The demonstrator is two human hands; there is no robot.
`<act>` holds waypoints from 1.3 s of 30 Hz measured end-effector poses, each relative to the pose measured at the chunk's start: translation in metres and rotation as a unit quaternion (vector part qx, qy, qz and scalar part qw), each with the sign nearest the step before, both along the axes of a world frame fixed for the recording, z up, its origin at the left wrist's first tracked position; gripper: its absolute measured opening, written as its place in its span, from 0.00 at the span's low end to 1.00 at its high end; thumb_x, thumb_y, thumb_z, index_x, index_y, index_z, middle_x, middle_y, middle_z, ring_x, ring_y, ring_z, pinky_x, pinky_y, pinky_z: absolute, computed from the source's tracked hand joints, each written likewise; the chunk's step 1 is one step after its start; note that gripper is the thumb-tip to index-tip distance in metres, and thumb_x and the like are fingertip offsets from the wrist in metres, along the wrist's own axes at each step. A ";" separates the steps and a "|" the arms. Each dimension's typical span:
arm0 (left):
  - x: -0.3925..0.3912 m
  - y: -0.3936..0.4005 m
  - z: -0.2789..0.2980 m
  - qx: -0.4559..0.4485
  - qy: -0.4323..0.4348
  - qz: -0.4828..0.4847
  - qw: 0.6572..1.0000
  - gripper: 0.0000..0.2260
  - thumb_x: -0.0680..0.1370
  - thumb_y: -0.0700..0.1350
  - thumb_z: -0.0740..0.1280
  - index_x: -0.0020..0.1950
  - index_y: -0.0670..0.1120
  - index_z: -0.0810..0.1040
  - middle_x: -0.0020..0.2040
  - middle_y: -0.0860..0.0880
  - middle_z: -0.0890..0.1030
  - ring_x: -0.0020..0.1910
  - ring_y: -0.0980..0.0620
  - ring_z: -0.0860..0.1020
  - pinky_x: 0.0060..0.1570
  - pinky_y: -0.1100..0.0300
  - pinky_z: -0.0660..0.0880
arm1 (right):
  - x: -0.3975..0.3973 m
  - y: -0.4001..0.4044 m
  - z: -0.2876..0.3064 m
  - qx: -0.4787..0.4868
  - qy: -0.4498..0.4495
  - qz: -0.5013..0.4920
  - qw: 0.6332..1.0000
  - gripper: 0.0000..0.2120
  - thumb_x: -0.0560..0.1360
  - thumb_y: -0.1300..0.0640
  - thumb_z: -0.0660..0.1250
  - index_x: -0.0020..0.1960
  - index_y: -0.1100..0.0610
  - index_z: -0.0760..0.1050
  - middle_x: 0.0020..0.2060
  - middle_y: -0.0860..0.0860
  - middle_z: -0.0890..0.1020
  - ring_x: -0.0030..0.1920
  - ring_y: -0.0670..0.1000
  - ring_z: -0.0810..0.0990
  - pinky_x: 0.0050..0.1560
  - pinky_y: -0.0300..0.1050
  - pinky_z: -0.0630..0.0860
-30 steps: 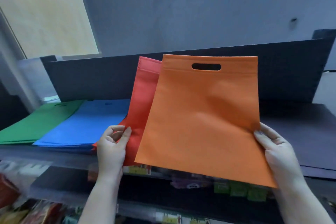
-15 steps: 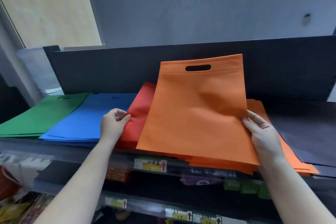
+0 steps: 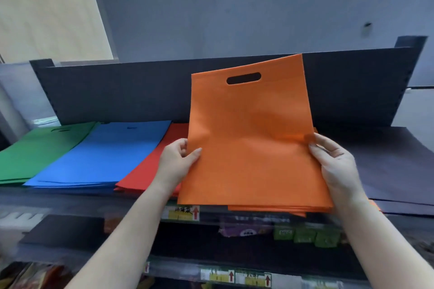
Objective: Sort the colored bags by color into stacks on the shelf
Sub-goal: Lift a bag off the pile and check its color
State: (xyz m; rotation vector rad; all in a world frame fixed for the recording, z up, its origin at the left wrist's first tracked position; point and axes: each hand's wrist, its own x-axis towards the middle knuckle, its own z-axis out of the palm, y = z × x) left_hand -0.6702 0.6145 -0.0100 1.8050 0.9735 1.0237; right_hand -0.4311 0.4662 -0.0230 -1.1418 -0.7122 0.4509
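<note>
L hand (image 3: 175, 163) is pinching the left edge of the orange bag (image 3: 249, 148), thumb on the front face, fingers curled behind. R hand (image 3: 335, 166) is gripping the right edge, thumb on front, fingers behind. Both are holding the one bag, tilted up w/ its cut-out handle at the far end and its near edge sitting over the orange stack (image 3: 270, 209), which is lying on the shelf (image 3: 70, 197) right of centre.

Handling, as a guess: bag is looking thin, light, non-woven fabric, soft & floppy, w/ a faint crease showing mid-panel. Probably not fragile and not slick, but likely to sag or fold if held by one corner. Best hold is prob. the two side edges near the lower half, as now, so it is staying flat for laying down square on the pile.

Counts: 1 bag in hand. 4 coloured stacks showing on the shelf: green stack (image 3: 40, 152) far left, blue stack (image 3: 98, 155) next, red stack (image 3: 150, 169) beside it, then orange. Bags per stack: can't tell, edges too thin. A dark sheet (image 3: 394, 171) is lying at the right; whether it's bags, can't say. Packaged goods (image 3: 305, 234) are sitting on the lower shelf.
</note>
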 end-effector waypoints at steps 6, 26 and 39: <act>0.044 -0.004 0.003 0.172 0.051 0.001 0.984 0.05 0.76 0.42 0.70 0.50 0.44 0.78 0.44 0.49 0.82 0.43 0.51 0.80 0.44 0.61 0.74 | 0.045 -0.021 0.011 -0.134 -0.187 -0.146 0.962 0.05 0.76 0.62 0.68 0.51 0.60 0.79 0.40 0.51 0.82 0.43 0.51 0.80 0.41 0.40 0.78; 0.123 -0.032 -0.004 0.298 0.423 0.065 0.854 0.23 0.80 0.57 0.58 0.67 0.43 0.67 0.63 0.45 0.72 0.61 0.44 0.70 0.56 0.51 0.67 | 0.093 -0.054 0.018 -0.415 -0.482 -0.176 0.752 0.18 0.78 0.51 0.62 0.66 0.56 0.70 0.60 0.52 0.76 0.61 0.55 0.74 0.53 0.47 0.72; 0.331 -0.186 0.035 0.393 0.404 -0.127 0.816 0.21 0.78 0.58 0.59 0.66 0.48 0.70 0.62 0.48 0.73 0.63 0.46 0.69 0.58 0.52 0.65 | 0.207 -0.238 0.062 -0.551 -0.493 -0.233 0.631 0.23 0.79 0.45 0.58 0.71 0.53 0.65 0.66 0.51 0.72 0.66 0.55 0.70 0.59 0.49 0.71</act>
